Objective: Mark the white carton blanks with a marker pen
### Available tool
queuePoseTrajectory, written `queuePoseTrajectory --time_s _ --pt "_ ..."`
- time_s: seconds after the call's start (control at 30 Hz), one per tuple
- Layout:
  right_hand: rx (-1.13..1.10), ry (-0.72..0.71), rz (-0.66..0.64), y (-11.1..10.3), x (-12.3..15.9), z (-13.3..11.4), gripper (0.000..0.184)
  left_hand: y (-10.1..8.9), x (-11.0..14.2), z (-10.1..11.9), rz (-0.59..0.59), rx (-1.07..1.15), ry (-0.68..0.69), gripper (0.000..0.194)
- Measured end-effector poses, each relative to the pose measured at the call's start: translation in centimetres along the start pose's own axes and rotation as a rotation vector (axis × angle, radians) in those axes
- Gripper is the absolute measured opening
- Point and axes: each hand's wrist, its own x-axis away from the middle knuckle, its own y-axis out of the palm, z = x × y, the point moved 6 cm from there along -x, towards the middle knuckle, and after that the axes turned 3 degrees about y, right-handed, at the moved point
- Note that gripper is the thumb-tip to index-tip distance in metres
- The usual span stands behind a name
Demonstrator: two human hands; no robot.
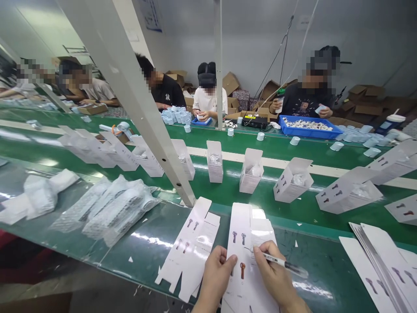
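A flat, unfolded white carton (249, 243) printed with small product pictures lies on the green bench right in front of me. My left hand (216, 274) presses its lower left edge with fingers closed on the card. My right hand (275, 271) grips a pen (286, 265), whose tip touches the carton near its middle. A second flat carton (190, 248) lies just to the left, untouched.
A stack of flat cartons (384, 265) sits at the right. Bubble-wrapped items (114, 208) lie left. Open upright cartons (250, 171) ride the green conveyor. A slanted white post (146, 113) crosses in front. Several people sit opposite by a blue tray (306, 126) and blue cups (177, 115).
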Motion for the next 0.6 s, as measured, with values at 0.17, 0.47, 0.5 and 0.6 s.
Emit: queuePoseTrajectory --time_s 0.17,0.47,0.5,0.6 --pt "0.058 -0.088 -0.010 0.4 -0.3 -0.1 0.039 -0.3 0.1 0.0 -0.033 0.068 -0.015 0.043" --pt "-0.005 -0.104 0.032 -0.3 0.6 0.0 0.035 -0.1 0.3 0.6 -0.036 0.119 -0.011 0.036" --pt "-0.041 -0.097 0.037 -0.3 1.4 0.2 0.034 -0.1 0.4 0.7 -0.033 0.117 -0.013 0.035" --pt "-0.093 -0.076 -0.014 0.9 4.4 1.2 0.037 0.1 0.5 1.1 -0.038 0.116 0.014 0.031"
